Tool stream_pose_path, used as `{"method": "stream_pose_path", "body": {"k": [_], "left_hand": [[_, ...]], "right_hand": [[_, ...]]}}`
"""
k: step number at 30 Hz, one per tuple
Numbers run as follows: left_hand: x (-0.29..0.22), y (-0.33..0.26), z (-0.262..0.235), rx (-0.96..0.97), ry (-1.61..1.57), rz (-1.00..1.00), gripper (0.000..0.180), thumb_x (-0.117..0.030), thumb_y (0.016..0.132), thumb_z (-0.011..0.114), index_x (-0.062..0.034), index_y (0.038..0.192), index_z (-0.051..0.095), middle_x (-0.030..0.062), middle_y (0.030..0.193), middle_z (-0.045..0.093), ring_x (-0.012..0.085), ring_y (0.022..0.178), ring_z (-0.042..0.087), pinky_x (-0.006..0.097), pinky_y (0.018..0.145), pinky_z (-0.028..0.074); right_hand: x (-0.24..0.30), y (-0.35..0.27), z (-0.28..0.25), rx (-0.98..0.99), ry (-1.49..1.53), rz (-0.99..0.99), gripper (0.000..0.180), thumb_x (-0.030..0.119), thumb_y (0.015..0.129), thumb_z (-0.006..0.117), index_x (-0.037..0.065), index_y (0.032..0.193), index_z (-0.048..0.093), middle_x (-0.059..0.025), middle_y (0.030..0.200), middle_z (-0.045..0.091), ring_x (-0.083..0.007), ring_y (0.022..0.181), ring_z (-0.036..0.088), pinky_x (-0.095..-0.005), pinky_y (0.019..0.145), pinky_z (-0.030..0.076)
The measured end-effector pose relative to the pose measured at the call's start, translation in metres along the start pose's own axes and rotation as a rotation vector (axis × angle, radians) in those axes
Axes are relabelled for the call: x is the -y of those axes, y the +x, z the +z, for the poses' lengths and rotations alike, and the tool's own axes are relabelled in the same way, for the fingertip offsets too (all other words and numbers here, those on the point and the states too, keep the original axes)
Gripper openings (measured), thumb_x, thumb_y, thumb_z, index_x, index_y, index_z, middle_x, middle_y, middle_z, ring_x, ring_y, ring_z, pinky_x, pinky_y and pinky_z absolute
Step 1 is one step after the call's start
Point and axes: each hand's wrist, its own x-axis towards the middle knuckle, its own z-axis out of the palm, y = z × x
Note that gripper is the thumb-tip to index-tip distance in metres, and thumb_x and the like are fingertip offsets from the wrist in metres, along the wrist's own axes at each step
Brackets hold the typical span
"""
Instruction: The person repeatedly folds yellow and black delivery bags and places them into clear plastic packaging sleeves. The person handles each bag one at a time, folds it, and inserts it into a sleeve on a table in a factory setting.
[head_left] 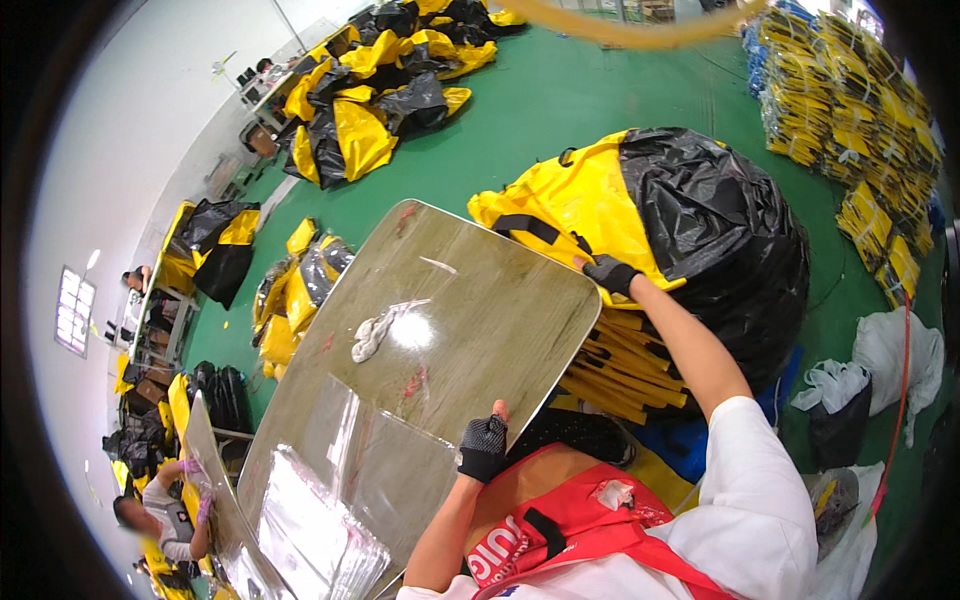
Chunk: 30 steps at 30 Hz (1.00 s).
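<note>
My right hand (612,273), in a black fingerless glove, is closed on the yellow edge of a large yellow-and-black bag (690,200). The bag bulges beside the far right corner of a wood-patterned table (500,290), and a black strap (530,229) crosses its yellow part. Under it, a stack of folded yellow pieces (625,370) shows. My left hand (483,447), gloved in dotted black, rests at the table's near edge with a bare fingertip stretched out; its other fingers are mostly hidden. It holds nothing that I can see.
On the table lie clear plastic sleeves (315,525) and a crumpled white cloth (375,332). Yellow-and-black bags are heaped (365,120) on the green floor. Tied bundles (840,90) stand far right. A co-worker (170,515) in pink gloves is at the lower left.
</note>
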Motion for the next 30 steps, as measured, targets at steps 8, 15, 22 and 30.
{"method": "stream_pose_path", "body": {"k": [8, 15, 22, 30], "left_hand": [[0.009, -0.008, -0.011, 0.179, -0.340, 0.093, 0.044, -0.041, 0.091, 0.051, 0.0013, 0.086, 0.062, 0.0086, 0.073, 0.066, 0.0129, 0.071, 0.061, 0.028, 0.066, 0.046], [0.033, -0.021, -0.110, 0.211, -0.955, -0.215, 0.070, -0.059, 0.088, 0.040, 0.0015, 0.120, 0.051, 0.0144, 0.118, 0.056, 0.0283, 0.108, 0.055, 0.045, 0.092, 0.046], [0.013, 0.079, -0.179, 0.075, -0.802, 0.026, 0.040, -0.032, 0.089, 0.056, -0.0003, 0.113, 0.053, 0.0075, 0.100, 0.062, 0.0173, 0.089, 0.060, 0.029, 0.077, 0.049], [0.110, -0.085, -0.232, -0.526, -0.177, 0.183, 0.039, -0.016, 0.084, 0.061, 0.0005, 0.118, 0.051, 0.0117, 0.104, 0.062, 0.0229, 0.091, 0.059, 0.033, 0.082, 0.046]], "right_hand": [[0.062, 0.061, -0.009, -0.112, 0.024, -0.026, 0.053, 0.045, 0.088, 0.050, -0.002, 0.110, 0.057, -0.0221, 0.106, 0.060, -0.0317, 0.101, 0.057, -0.0347, 0.087, 0.042], [0.192, -0.114, -0.007, -0.182, 0.477, -0.573, 0.022, 0.022, 0.091, 0.051, 0.002, 0.095, 0.059, -0.0088, 0.085, 0.059, -0.0190, 0.079, 0.056, -0.0325, 0.071, 0.046], [0.168, -0.372, 0.162, 0.576, -0.179, -1.012, 0.044, 0.035, 0.077, 0.061, 0.024, 0.119, 0.055, -0.0069, 0.139, 0.041, -0.0331, 0.128, 0.037, -0.0599, 0.098, 0.027], [0.230, -0.207, 0.099, 0.114, -0.207, -1.089, 0.046, 0.036, 0.079, 0.059, 0.012, 0.118, 0.054, -0.0123, 0.126, 0.051, -0.0340, 0.121, 0.043, -0.0450, 0.102, 0.030]]}}
